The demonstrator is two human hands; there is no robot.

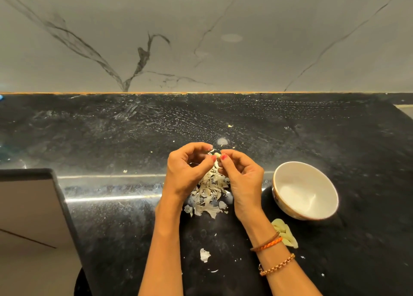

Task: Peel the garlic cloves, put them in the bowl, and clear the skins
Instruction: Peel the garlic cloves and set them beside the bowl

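Above the black speckled stone desk, the left hand and right hand pinch one small pale garlic clove. Papery white skins lie beneath; white ceramic bowl at three o'clock, peeled cloves at five.

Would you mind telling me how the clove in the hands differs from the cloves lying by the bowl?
The held clove is pinched between the left hand and right hand above the skin pile; the peeled cloves lie on the counter by the right wrist, outside the bowl. The held clove still has skin on it; the peeled cloves look bare. Both are pale.
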